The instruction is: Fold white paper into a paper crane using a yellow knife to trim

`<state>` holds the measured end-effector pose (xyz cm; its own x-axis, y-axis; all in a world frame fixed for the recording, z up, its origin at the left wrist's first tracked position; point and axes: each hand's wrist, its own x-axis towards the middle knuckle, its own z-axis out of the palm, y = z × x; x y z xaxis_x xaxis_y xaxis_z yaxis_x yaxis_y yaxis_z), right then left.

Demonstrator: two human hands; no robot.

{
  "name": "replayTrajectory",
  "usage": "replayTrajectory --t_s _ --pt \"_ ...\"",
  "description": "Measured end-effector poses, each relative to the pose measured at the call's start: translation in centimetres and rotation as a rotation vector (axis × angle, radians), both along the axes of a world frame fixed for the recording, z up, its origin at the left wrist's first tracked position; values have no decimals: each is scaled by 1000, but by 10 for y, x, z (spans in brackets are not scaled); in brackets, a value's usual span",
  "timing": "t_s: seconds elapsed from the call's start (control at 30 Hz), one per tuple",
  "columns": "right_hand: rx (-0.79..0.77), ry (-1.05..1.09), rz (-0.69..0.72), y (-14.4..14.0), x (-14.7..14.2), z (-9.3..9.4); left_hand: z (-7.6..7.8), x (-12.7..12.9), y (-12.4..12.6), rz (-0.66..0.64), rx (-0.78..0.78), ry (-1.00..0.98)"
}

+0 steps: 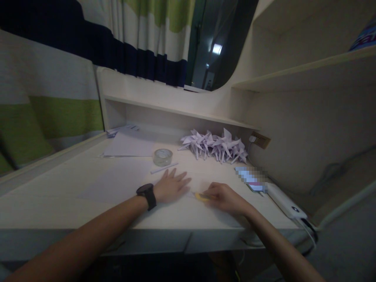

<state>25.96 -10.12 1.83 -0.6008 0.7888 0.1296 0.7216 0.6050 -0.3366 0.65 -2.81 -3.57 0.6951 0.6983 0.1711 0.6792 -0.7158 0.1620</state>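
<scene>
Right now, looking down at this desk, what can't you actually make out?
- Yellow tool: mostly covered by the right hand; its type is unclear, head view.
- Pixelated patch: blurred out, so what lies there is unreadable.
- Paper under the left hand: edges fade into the pale desk in dim light.
- Folded paper pile: too small to count.
- White power bank: its cable runs off the desk's edge.

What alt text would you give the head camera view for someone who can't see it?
On a pale desk, the left hand presses flat on white paper while the right hand grips a small yellow tool. Behind sit a tape roll and a pile of folded paper cranes.
</scene>
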Motion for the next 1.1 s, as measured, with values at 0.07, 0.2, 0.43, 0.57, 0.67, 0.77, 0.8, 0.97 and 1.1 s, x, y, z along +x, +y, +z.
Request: replayTrajectory --t_s 0.07,0.2,0.43,0.57,0.67,0.77,0.8,0.97,1.1 --pt "34 13 16 0 -4 -4 0 0 0 0 -3 -2" --pt "140 58 11 3 -16 -20 0 0 -1 -4 4 -4" --pt "313 10 0 0 -27 -44 1 1 -2 15 13 16" --pt "345 -25 -46 -11 -33 -43 2 1 -3 19 7 10" --pt "333 -10 -58 -15 -35 -41 2 1 -4 23 6 8" --pt "321 -6 -49 -16 -33 -42 2 0 -5 25 6 13" --pt "320 -5 -45 -17 -32 -42 1 1 -5 25 8 15" --pt "333 -6 -46 -20 -30 -44 0 2 -3 34 19 42" --pt "338 -25 -49 -22 -32 -42 1 1 -4 84 36 36"
